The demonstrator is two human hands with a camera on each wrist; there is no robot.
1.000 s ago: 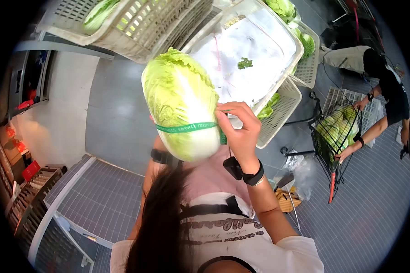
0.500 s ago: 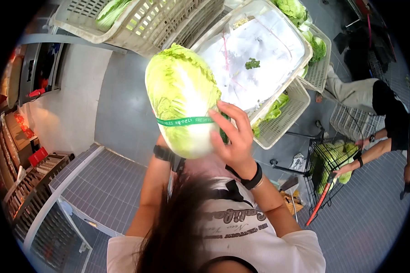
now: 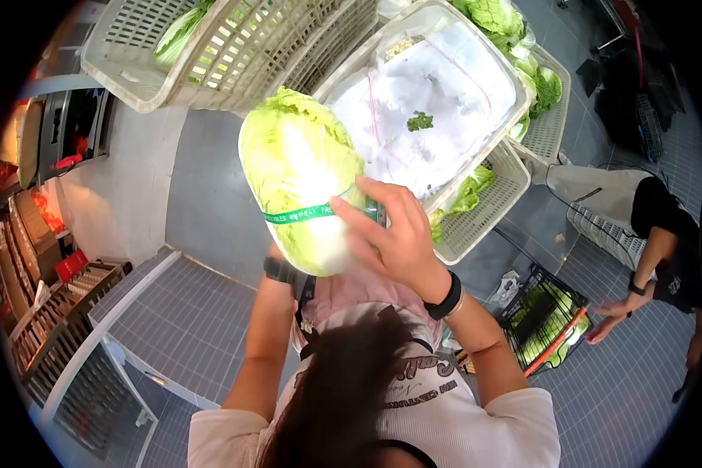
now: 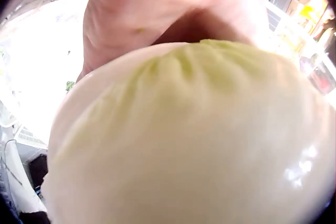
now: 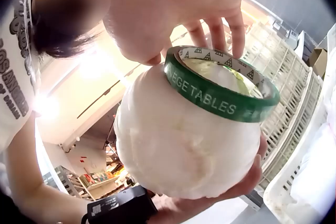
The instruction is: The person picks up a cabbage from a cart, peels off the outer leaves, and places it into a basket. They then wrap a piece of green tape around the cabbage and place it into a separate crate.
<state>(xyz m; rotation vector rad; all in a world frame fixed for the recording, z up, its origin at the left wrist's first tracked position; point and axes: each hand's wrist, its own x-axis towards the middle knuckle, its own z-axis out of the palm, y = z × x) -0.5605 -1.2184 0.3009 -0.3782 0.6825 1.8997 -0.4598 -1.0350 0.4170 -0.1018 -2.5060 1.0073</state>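
A napa cabbage [image 3: 300, 171] is held up in front of the body, with a printed green tape band [image 3: 296, 213] across its lower part. My left hand [image 4: 173, 8] grips it from beneath; most of that hand is hidden by the cabbage in the head view. Fingers of my right hand [image 3: 394, 234] lie extended over the band on the cabbage's right side, the fingertips pressing at the tape. In the right wrist view, the green tape roll [image 5: 223, 98] sits against the white base of the cabbage, below the right hand, whose fingers reach past it.
A white-lined crate [image 3: 444, 86] stands ahead, with a leaf scrap in it. Stacked plastic crates [image 3: 234, 54] rise at the upper left. Another crate [image 3: 491, 207] holds cabbage leaves. At the right, a person [image 3: 655, 234] reaches toward a black wire basket [image 3: 546, 320] of cabbages.
My right hand has gone from pinching the tape to laying its fingers over the band, farther across the cabbage. The other person's hands have left the basket, which has shifted lower in view.
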